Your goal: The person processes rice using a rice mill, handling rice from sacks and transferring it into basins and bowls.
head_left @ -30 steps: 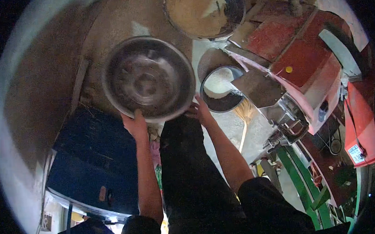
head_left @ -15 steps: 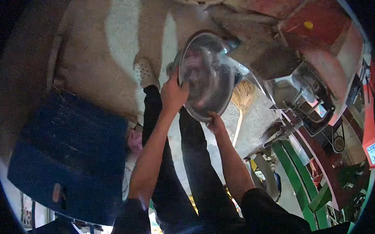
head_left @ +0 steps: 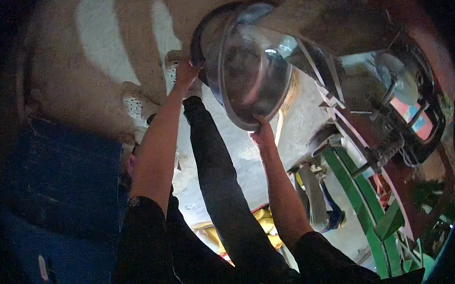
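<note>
A large shiny metal basin (head_left: pixel 247 80) is held tilted on its side in front of my legs, its round inside facing me and to the right. A dark curved rim (head_left: pixel 196 39) shows along its left and upper side. My left hand (head_left: pixel 186 75) is closed at the lower end of this dark rim. Down at the basin's bottom edge, my right hand (head_left: pixel 261 134) pinches the metal rim, thumb on the inner side. My left fingertips are partly hidden behind the rim.
Close on the right stands a machine with a metal frame (head_left: pixel 388 109). A green metal beam (head_left: pixel 354 192) runs below it. Behind the basin is a straw broom (head_left: pixel 286 101). A dark blue panel (head_left: pixel 61 174) fills the left side. A shoe (head_left: pixel 135 104) stands on the floor.
The basin looks larger and has shifted slightly up in view. My left hand has moved up and left, onto the dark rim; my right hand keeps its hold. The view has turned rightward.
</note>
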A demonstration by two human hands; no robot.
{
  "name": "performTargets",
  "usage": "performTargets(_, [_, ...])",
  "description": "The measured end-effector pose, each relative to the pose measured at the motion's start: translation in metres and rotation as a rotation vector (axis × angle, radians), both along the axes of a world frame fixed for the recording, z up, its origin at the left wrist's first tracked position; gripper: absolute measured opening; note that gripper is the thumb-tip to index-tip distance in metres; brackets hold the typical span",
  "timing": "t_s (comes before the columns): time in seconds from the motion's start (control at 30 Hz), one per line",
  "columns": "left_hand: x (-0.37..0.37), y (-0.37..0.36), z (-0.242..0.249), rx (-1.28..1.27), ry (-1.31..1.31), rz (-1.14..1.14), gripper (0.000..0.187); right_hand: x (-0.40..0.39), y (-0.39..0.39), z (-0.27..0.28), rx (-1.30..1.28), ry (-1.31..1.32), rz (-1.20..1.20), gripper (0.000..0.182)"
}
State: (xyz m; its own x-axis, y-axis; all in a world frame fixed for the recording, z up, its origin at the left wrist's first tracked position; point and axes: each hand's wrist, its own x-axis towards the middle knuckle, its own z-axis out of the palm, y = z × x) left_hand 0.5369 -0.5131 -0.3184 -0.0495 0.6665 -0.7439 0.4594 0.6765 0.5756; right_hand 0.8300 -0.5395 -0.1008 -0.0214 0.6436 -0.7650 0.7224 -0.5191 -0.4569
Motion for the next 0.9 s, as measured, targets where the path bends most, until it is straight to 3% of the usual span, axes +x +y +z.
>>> performTargets(0.07, [0.006, -0.009, -0.044, 0.001, -0.151, 0.098, 0.047, -0.032, 0.014, 0.0, -0.343, 0.437, -1.244, 0.028])
performTargets(0.13, [-0.023, 0.029, 0.036, -0.025, -0.032, 0.242, 0.04, -0.036, 0.008, -0.006, -0.294, 0.384, -1.239, 0.03])
performTargets(0.17, [-0.028, 0.043, 0.054, 0.165, 0.047, 0.292, 0.038, -0.047, 0.008, -0.004, -0.264, 0.388, -1.269, 0.028])
performTargets(0.2, [-0.032, 0.049, 0.06, 0.352, 0.131, 0.347, 0.037, -0.057, 0.011, -0.002, -0.242, 0.395, -1.297, 0.026])
performTargets(0.27, [-0.06, 0.053, 0.025, 0.344, 0.133, 0.289, 0.04, -0.057, 0.009, -0.004, -0.304, 0.345, -1.299, 0.024])
performTargets(0.33, [-0.087, 0.07, 0.067, 0.354, 0.124, 0.388, 0.041, -0.069, 0.006, -0.012, -0.198, 0.383, -1.389, 0.021])
performTargets(0.47, [-0.166, 0.057, 0.048, 0.286, 0.178, 0.362, 0.042, -0.084, 0.004, -0.014, -0.173, 0.386, -1.263, 0.018])
performTargets(0.53, [-0.205, 0.039, 0.065, 0.311, 0.464, 0.312, 0.044, -0.103, 0.007, -0.019, -0.165, 0.395, -1.315, 0.018])
performTargets(0.6, [-0.236, 0.012, 0.083, 0.357, 0.488, 0.451, 0.049, -0.118, 0.014, -0.022, -0.113, 0.399, -1.409, 0.019])
performTargets(0.67, [-0.275, -0.033, 0.071, 0.261, 0.671, 0.449, 0.046, -0.125, 0.019, -0.032, -0.113, 0.392, -1.365, 0.021])
performTargets(0.73, [-0.289, -0.041, 0.116, -0.104, 0.659, 0.522, 0.045, -0.124, 0.015, -0.045, -0.104, 0.387, -1.324, 0.023])
performTargets(0.8, [-0.309, -0.078, 0.117, 0.049, 0.566, 0.616, 0.044, -0.115, 0.003, -0.071, 0.316, -0.112, -0.294, 0.025])
performTargets(0.83, [-0.32, -0.099, 0.113, 0.204, 0.467, 0.712, 0.043, -0.11, -0.001, -0.09, 0.177, 0.026, -0.55, 0.028])
performTargets(0.87, [-0.327, -0.115, 0.107, 0.213, 0.484, 0.727, 0.043, -0.108, -0.001, -0.103, 0.178, 0.047, -0.536, 0.028])
performTargets(0.9, [-0.332, -0.131, 0.101, 0.199, 0.382, 0.924, 0.042, -0.107, 0.002, -0.115, 0.09, 0.162, -0.913, 0.03])
